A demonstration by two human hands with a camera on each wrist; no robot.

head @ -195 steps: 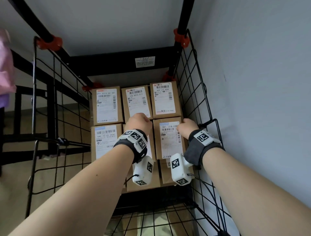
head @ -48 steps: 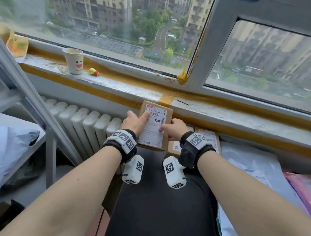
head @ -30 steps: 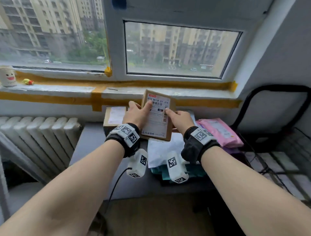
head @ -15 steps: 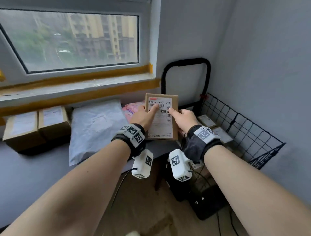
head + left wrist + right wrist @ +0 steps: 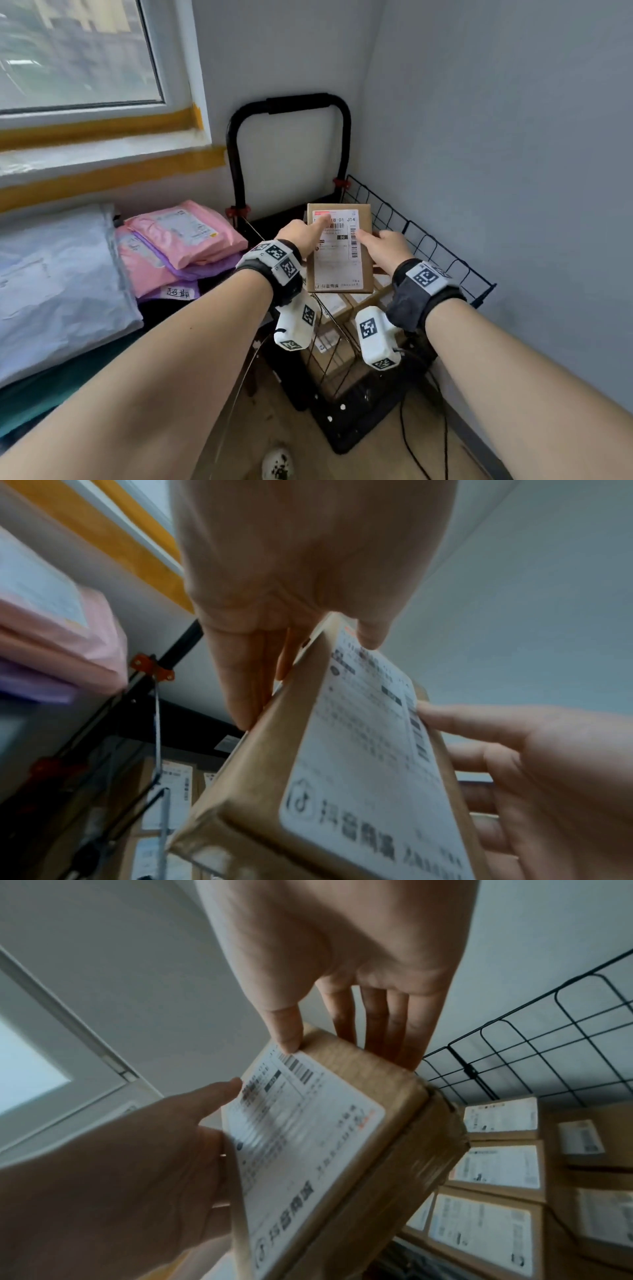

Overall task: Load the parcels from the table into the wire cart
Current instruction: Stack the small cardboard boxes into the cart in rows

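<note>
Left hand (image 5: 297, 236) and right hand (image 5: 387, 247) pinch the labelled cardboard parcel (image 5: 338, 250) over the wire cart (image 5: 424, 240); best lowered level beside the cart's right wall onto the boxes (image 5: 493, 1164) inside.

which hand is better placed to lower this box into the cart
Right, marginally. The right hand holds the cardboard box on the side nearest the wire cart wall; the left hand shares the grip from the table side. Probably both lower it.

Brown box (image 5: 338, 274) with white label (image 5: 337, 255), black cart (image 5: 421, 240), pink mailers (image 5: 185, 233) on purple (image 5: 205, 270), orange tape (image 5: 102, 128).
</note>
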